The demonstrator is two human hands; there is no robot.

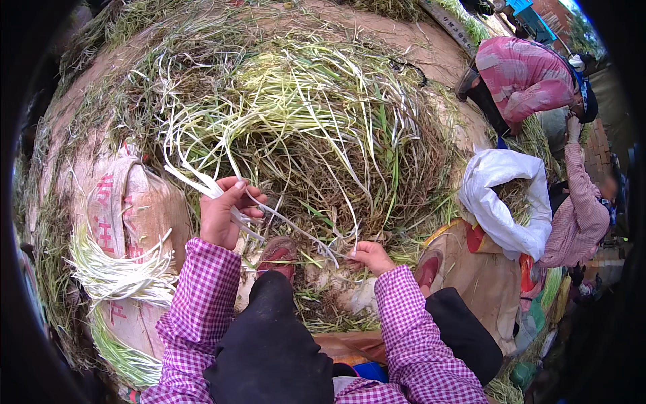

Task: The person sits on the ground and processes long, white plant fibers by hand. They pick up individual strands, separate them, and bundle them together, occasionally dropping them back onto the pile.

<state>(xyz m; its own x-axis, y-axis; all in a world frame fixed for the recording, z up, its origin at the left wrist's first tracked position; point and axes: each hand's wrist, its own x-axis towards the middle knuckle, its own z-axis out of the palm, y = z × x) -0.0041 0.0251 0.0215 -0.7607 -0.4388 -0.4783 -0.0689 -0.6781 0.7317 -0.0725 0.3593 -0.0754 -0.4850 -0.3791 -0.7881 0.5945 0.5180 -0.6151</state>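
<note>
My left hand (226, 209) holds a small bunch of long white-based stalks (198, 178), which look like blanched chives. Their thin green-yellow ends trail onto the big heap of the same stalks (298, 101) in front of me. Between finger and thumb, my right hand (372, 256) pinches a thin pale strand (356, 227) low over the near side of the heap. Another thin strip (298, 227) stretches from the left hand towards the right fingertips. On my left, a sorted bundle of white stalks (126, 272) lies across a stuffed woven sack (151, 202) bearing red writing.
My red shoes (278, 257) stand at the heap's near edge, with dry brown roots and trimmings (323, 202) before them. To the right is an open white woven sack (504, 202) with plant waste inside. Beyond it, one co-worker (525, 81) bends over and another (578, 217) sits.
</note>
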